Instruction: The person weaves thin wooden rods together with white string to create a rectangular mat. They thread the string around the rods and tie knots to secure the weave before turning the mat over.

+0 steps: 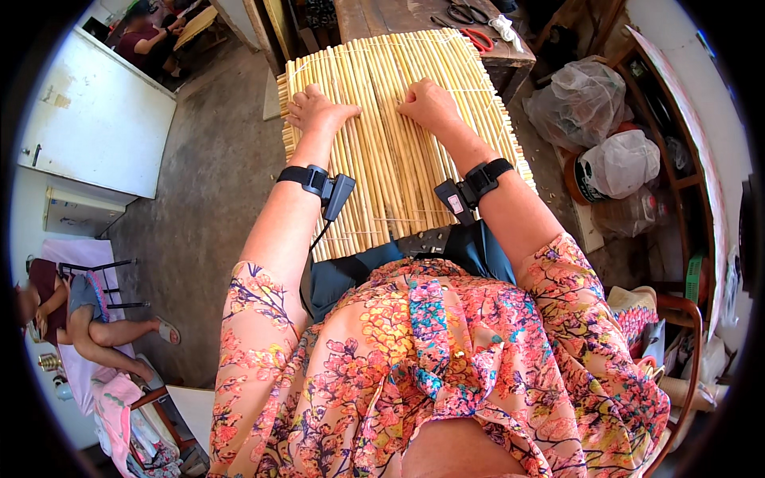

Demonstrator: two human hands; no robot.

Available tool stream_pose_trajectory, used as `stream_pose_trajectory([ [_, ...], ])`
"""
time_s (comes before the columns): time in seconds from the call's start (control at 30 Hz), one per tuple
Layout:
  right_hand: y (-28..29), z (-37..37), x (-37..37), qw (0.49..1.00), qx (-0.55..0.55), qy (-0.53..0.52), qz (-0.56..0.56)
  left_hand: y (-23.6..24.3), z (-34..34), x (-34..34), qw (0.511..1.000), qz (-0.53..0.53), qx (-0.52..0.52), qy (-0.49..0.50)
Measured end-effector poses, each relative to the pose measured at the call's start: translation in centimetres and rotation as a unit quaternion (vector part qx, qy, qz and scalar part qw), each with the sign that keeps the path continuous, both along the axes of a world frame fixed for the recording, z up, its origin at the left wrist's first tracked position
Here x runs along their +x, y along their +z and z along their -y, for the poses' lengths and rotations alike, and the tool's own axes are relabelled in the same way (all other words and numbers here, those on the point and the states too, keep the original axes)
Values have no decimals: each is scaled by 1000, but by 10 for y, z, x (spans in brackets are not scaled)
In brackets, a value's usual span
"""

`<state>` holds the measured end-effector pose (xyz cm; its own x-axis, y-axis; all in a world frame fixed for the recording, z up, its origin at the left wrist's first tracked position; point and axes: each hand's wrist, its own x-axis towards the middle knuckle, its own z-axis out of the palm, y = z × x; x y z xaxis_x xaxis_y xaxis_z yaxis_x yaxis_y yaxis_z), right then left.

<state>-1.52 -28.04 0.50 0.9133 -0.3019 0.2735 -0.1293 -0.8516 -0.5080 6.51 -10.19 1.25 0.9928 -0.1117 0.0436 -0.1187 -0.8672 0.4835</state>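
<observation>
A mat of pale yellow reed stalks (374, 175), tied side by side with thin string, lies across my lap and against the wooden table (366, 17). On its far left part rests my left hand (317, 111), palm down, fingers apart and thumb stretched toward the middle. My right hand (430, 103) is closed on the far right part, its fingers curled down at the stalks; whatever they pinch is hidden. Between the hands a darker seam runs along the stalks. Each wrist wears a black strap with a small box.
Red-handled scissors (478, 40), dark scissors (466, 13) and a white string bundle (506, 30) lie on the table. Stuffed plastic bags (578, 99) and a wooden shelf (685, 171) stand at right. Two people sit at left, one far (143, 40), one nearer (88, 311).
</observation>
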Motion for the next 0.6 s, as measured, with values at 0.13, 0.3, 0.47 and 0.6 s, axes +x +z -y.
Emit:
stream_pose_trajectory([
  [0.13,0,-1,0,1000,-1,0,7,3,2,-3,1000,-4,14,7],
  [0.3,2,-1,0,1000,3,-3,-1,5,3,0,1000,-11,12,8],
  [0.47,2,0,0,1000,2,-3,-3,12,6,-1,1000,-29,10,-3],
  [0.6,8,-2,-2,998,0,8,-58,11,9,-3,1000,-26,15,5],
])
